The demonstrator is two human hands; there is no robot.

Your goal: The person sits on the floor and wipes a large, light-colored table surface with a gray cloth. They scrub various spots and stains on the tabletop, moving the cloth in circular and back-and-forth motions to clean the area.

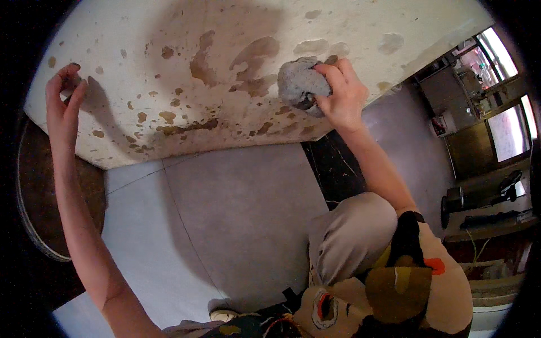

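Note:
My right hand (346, 97) grips a crumpled grey cloth (300, 82) against the off-white wall (225, 34). Brown and grey blotches (203, 67) are spread over the wall to the left of the cloth and below it. At the far left, my left hand (64, 97) is raised near the wall's edge, its fingers loosely bent and thumb apart, with nothing visible in it. Whether its fingertips touch the wall I cannot tell.
A round dark brown surface (62, 197) stands under my left forearm. Grey tiles (236, 214) cover the floor, with a black strip (335, 166) by the wall's right end. My bent knee (360, 225) is close below. Windows (507, 135) and shelving (462, 96) appear at the right.

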